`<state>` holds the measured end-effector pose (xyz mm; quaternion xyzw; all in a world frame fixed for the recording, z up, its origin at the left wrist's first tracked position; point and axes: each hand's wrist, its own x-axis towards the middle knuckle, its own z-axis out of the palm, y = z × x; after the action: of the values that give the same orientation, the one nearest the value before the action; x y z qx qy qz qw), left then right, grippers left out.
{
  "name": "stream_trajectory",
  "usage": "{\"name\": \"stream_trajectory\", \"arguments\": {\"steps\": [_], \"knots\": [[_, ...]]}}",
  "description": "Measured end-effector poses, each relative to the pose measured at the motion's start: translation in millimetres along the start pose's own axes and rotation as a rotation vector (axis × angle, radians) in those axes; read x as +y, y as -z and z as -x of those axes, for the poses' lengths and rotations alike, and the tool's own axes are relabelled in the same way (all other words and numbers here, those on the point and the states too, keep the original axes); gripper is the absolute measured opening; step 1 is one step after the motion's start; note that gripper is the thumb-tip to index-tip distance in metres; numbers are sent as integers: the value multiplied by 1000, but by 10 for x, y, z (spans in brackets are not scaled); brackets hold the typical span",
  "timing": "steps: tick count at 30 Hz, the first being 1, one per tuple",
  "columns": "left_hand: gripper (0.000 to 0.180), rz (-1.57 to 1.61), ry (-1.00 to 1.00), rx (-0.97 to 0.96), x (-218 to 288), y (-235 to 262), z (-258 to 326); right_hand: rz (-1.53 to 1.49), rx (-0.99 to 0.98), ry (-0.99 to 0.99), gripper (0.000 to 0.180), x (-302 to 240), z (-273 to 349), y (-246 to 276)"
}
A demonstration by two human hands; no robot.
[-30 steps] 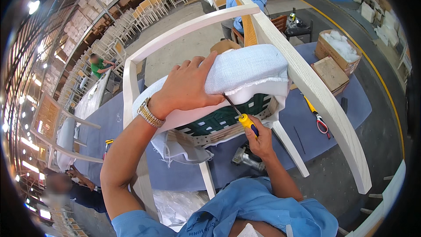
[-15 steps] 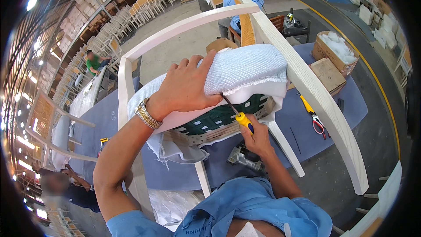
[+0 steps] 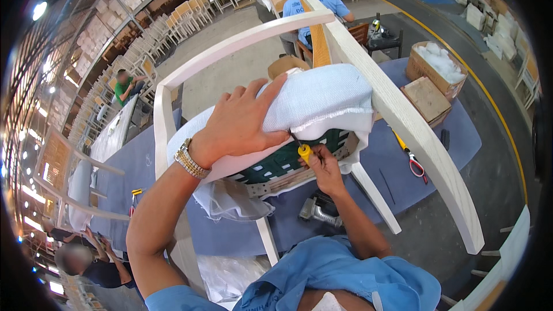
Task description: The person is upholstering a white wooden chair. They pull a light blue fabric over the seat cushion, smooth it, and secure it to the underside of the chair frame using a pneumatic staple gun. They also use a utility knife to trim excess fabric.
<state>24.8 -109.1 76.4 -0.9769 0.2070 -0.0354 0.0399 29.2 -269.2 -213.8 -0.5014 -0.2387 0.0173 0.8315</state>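
Observation:
A pale wooden chair frame lies tipped on the table, its light blue fabric seat turned so the green webbing underneath shows. My left hand is spread over the padded seat edge, fingers apart on the fabric and thumb by the frayed hem. In my right hand is a screwdriver with a yellow handle. Its thin dark shaft points up to the fabric edge beside my left thumb; the tip is hidden there. Loose white cloth hangs from the seat's lower side.
On the blue-grey table lie a nail or staple gun, red-handled scissors and a thin dark rod. A carton of white stuffing and a wooden box stand at right. Another chair is at left; co-workers sit beyond.
My right hand has shifted slightly up and left with the screwdriver, whose handle now sits closer to the fabric edge and tilts more upright. My left hand stays on the seat.

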Motion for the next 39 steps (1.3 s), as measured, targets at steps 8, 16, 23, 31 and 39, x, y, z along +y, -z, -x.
{"name": "stream_trajectory", "arguments": {"steps": [8, 16, 23, 31, 39], "knots": [[88, -50, -182, 124, -3, -84, 56, 426, 168, -61, 37, -249, 119, 123], [83, -88, -210, 168, -6, -167, 82, 581, 213, 227, 53, -356, -115, 93], [83, -86, -218, 165, -49, -174, 82, 0, -263, -284, 75, -348, -117, 219], [98, -150, -277, 82, -11, -23, 234, 25, -40, -24, 80, -336, 438, 475], [99, -283, -247, 68, 179, -58, 475, 441, 988, -550, 56, -417, 2385, 1949]]}}
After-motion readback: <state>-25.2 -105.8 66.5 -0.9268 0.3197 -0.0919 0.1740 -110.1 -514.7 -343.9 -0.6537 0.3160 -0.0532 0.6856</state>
